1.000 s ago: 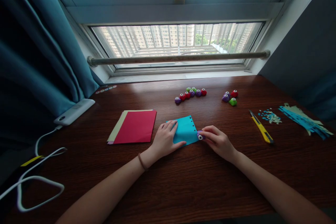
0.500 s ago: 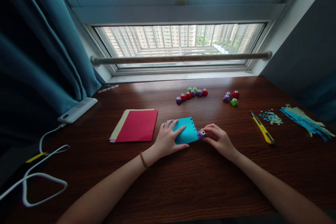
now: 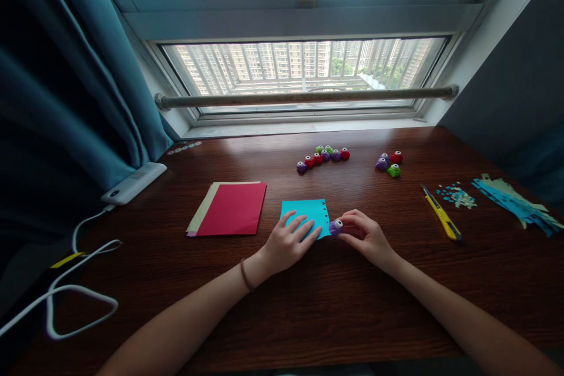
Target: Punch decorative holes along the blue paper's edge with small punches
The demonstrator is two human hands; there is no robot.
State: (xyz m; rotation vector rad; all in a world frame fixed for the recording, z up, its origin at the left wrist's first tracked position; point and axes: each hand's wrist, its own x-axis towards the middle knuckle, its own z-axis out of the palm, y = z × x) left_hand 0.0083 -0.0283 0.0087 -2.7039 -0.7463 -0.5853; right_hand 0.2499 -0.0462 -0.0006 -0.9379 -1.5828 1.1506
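Note:
A sheet of bright blue paper [image 3: 304, 209] lies on the table before me, with a row of small holes along its right edge. My left hand [image 3: 291, 242] rests flat on the lower part of this sheet, fingers spread. At the sheet's lower right edge is a small purple craft punch [image 3: 335, 227] with a white top. The fingers and thumb of my right hand [image 3: 363, 236] grip it from the right. Whether the paper's edge sits inside the punch is hard to make out.
Left of the blue sheet lies a stack of red and cream paper [image 3: 235, 210]. Several coloured punches [image 3: 318, 158] stand behind, with another group [image 3: 383, 161] farther right. A yellow utility knife [image 3: 443, 216], paper bits [image 3: 458, 195] and cut strips [image 3: 515, 202] lie right. A white power strip [image 3: 134, 182] sits left.
The blue sheet has turned to lie straighter. My left hand has shifted down on it, its fingers closer together. My right hand stays at the edge with the purple punch.

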